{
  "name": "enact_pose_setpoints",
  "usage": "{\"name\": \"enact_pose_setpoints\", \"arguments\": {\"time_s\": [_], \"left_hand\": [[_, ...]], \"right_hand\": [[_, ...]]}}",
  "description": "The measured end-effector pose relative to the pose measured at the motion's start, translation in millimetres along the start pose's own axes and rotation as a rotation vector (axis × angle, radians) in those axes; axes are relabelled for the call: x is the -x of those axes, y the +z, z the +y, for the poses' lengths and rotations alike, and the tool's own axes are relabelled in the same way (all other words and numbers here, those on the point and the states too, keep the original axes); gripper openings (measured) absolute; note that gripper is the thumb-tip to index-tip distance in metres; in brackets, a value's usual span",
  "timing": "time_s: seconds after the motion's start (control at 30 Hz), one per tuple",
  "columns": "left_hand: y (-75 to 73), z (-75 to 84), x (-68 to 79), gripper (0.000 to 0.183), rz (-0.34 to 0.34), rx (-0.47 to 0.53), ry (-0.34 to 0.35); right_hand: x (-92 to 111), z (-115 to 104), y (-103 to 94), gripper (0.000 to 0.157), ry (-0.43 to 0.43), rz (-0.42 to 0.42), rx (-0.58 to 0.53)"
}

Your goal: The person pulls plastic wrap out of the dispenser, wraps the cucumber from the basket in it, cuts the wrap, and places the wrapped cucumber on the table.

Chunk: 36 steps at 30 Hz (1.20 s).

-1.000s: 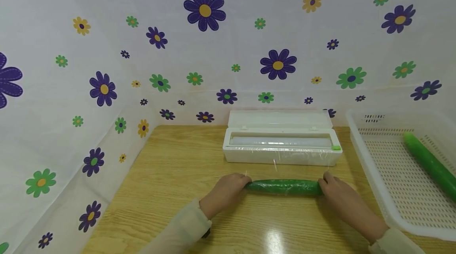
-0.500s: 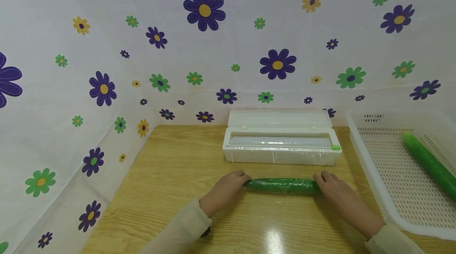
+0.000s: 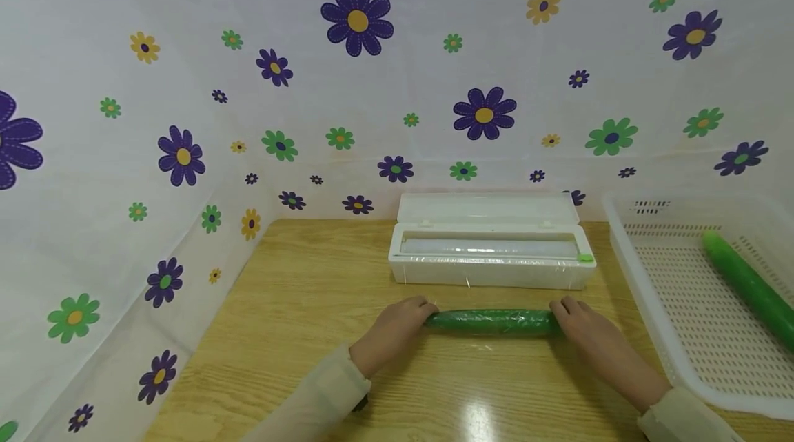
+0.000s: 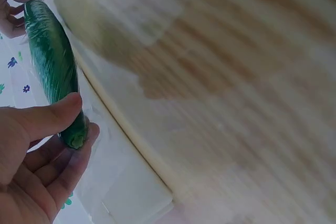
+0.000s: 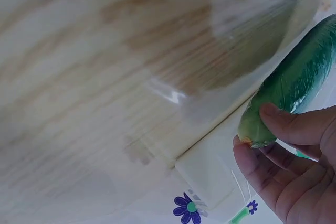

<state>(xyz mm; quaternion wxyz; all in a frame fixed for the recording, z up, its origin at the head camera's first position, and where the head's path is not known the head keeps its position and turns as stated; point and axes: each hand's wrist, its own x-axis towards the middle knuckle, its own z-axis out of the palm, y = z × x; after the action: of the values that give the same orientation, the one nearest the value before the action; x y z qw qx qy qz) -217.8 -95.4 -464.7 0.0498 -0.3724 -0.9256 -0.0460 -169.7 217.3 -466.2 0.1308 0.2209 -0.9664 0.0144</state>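
Observation:
A green cucumber (image 3: 493,322) lies crosswise between my two hands, with shiny, wrinkled cling film around it. My left hand (image 3: 397,332) pinches its left end; in the left wrist view the thumb and fingers (image 4: 67,109) close about the stem tip. My right hand (image 3: 592,338) grips the other end, the thumb (image 5: 286,121) on one side and the fingers beneath in the right wrist view. Behind the cucumber stands a white cling film box (image 3: 490,273) with its lid raised. Inside it the film roll (image 3: 490,247) shows, and film hangs over the box's front.
A white perforated basket (image 3: 651,338) stands at the right with another cucumber (image 3: 750,283) in it. The wooden table (image 3: 298,276) meets a flower-printed sheet (image 3: 397,83) at the back and left. A small green piece (image 3: 585,258) sits at the box's right end.
My right hand has shifted slightly left and its fingers now lie further over the cucumber's end. The film strands seen between hands and box have mostly gone. The left hand stays in place.

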Motion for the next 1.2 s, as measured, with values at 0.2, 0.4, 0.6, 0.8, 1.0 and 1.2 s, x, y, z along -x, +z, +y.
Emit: {"name": "enact_pose_setpoints", "arguments": {"time_s": [0.2,0.4,0.6,0.8,1.0,1.2], "left_hand": [[-0.5,-2.6,-2.8,0.027,-0.041,0.013,-0.025],[2.6,-7.6,-5.3,0.026,-0.030,0.043,-0.011],[3.6,-11.9,-6.9,0.029,-0.050,0.098,-0.018],[7.1,-14.4,-7.2,0.032,-0.082,0.147,-0.039],[7.0,-16.1,-6.4,0.043,-0.068,0.196,-0.067],[8.1,-19.2,-9.2,0.029,-0.008,0.146,-0.061]], "right_hand": [[-0.1,2.4,0.6,0.040,-0.022,0.011,-0.008],[0.3,3.6,1.7,0.040,-0.027,0.005,-0.032],[-2.4,3.9,4.0,0.037,-0.018,0.025,-0.057],[-5.0,3.9,1.9,0.039,0.019,0.011,-0.072],[-6.5,5.0,2.4,0.040,0.032,0.011,-0.060],[-9.7,6.5,4.7,0.038,0.024,0.025,-0.023]]}}
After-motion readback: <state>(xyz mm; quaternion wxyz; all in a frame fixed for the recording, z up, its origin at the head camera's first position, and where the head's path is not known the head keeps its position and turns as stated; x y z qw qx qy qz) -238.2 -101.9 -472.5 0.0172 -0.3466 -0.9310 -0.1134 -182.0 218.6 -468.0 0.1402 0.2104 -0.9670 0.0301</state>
